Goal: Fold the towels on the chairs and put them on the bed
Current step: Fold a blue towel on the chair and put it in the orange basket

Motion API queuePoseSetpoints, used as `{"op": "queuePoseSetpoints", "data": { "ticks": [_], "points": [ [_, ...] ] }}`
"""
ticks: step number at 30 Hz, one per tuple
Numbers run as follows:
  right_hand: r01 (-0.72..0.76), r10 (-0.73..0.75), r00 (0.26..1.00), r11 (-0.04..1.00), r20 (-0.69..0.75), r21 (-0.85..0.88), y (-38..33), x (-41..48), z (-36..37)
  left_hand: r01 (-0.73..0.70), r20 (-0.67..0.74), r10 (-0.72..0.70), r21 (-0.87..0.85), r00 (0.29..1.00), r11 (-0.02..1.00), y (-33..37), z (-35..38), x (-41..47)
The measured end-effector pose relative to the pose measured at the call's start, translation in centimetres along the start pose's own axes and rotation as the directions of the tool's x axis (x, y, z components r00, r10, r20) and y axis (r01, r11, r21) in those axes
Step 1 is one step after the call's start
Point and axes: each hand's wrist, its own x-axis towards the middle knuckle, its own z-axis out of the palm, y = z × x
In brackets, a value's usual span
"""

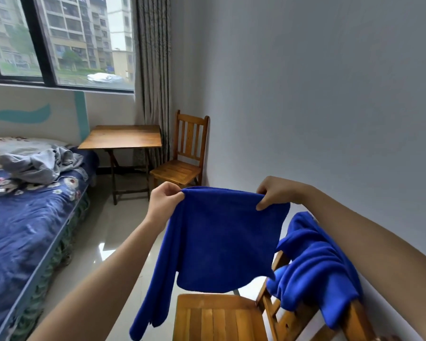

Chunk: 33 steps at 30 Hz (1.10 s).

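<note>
Towels: two, both blue.
- Held towel [219, 237]: up in the air, stretched between the two grips and doubled over along its top edge. Left grip [166, 200] pinches the top left corner, thumb against curled fingers. Right grip [276, 193] pinches the top right corner the same way. A long strip trails down below the left grip.
- Second towel [315, 267]: bunched over the backrest of the near chair, below and right of the right grip, under the right forearm.

Chairs: two, wooden, slatted.
- Near chair [217, 316]: directly beneath the held towel. Cannot tell whether the towel's lower hem touches the seat.
- Far chair [182, 168]: beyond the left grip, against the wall, next to the curtain [153, 70].

Worktop [123, 137]: one, a wooden folding table, beyond and left of the left grip, just beside the far chair.

Bed [22, 230]: one, well left of the left grip, with a blue floral sheet. It carries one heap of grey clothing [40, 163].
</note>
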Motion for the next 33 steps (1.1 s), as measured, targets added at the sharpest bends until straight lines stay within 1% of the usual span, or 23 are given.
{"op": "queuePoseSetpoints", "data": {
  "ticks": [3,5,6,8,9,11,12,14,17,19,21,22,24,26,28,31,33],
  "points": [
    [-0.029,0.033,0.999,0.991,-0.028,0.13,2.2,0.1,0.1,0.016,-0.02,-0.017,-0.042,1.0,0.999,-0.1,-0.9,0.6],
    [0.014,0.013,0.996,0.958,-0.093,0.288,3.0,0.3,0.2,0.031,-0.02,-0.031,-0.037,0.999,0.999,-0.3,-1.3,0.9],
    [0.056,0.001,0.989,0.92,-0.146,0.388,3.0,0.3,0.3,0.039,-0.01,-0.039,-0.013,0.999,0.999,-0.5,-1.4,1.0],
    [0.164,-0.019,0.965,0.825,-0.262,0.541,2.2,0.3,0.4,0.063,0.066,-0.068,0.079,0.995,0.995,-0.6,-1.3,1.1],
    [0.218,-0.036,0.948,0.797,-0.316,0.564,1.4,0.2,0.4,0.069,0.137,-0.086,0.121,0.987,0.99,-0.5,-1.1,1.0],
    [0.296,-0.1,0.923,0.8,-0.371,0.521,-0.4,0.3,0.4,0.048,0.292,-0.095,0.162,0.952,0.986,0.0,-0.1,0.4],
    [0.318,-0.145,0.922,0.815,-0.36,0.485,-1.5,0.4,0.6,0.021,0.362,-0.08,0.163,0.929,0.986,0.5,0.6,0.1],
    [0.334,-0.225,0.931,0.843,-0.287,0.422,-3.1,0.9,1.2,-0.02,0.463,-0.045,0.134,0.885,0.991,1.6,2.1,-0.7],
    [0.332,-0.264,0.94,0.852,-0.214,0.406,-4.2,1.5,2.1,-0.006,0.513,-0.029,0.066,0.858,0.998,2.8,3.8,-1.4],
    [0.328,-0.261,0.943,0.837,-0.208,0.438,-4.1,1.6,2.1,-0.006,0.503,-0.02,0.05,0.864,0.999,3.0,4.2,-1.7],
    [0.316,-0.254,0.948,0.819,-0.192,0.479,-3.7,1.3,2.0,-0.019,0.466,0.01,0.016,0.885,1.0,3.0,4.2,-1.9],
    [0.31,-0.254,0.951,0.792,-0.178,0.526,-3.3,1.2,2.0,-0.02,0.443,0.028,-0.023,0.896,1.0,3.0,4.2,-1.9],
    [0.303,-0.267,0.951,0.698,-0.156,0.649,-2.2,0.9,2.7,-0.004,0.419,0.05,-0.109,0.907,0.994,3.2,4.2,-1.9],
    [0.291,-0.298,0.947,0.632,-0.122,0.718,-1.3,0.8,4.2,-0.002,0.402,0.064,-0.153,0.913,0.988,3.7,4.3,-1.8],
    [0.236,-0.286,0.957,0.647,-0.056,0.725,-0.5,1.0,6.3,-0.011,0.379,0.075,-0.166,0.922,0.986,4.3,4.5,-1.7],
    [0.154,-0.204,0.979,0.729,-0.003,0.668,0.9,2.0,9.4,-0.025,0.36,0.083,-0.161,0.929,0.987,5.1,4.6,-1.6],
    [0.086,-0.147,0.988,0.75,0.039,0.656,2.1,2.4,10.9,-0.011,0.349,0.07,-0.168,0.935,0.986,5.4,4.2,-1.5]
  ]
}}
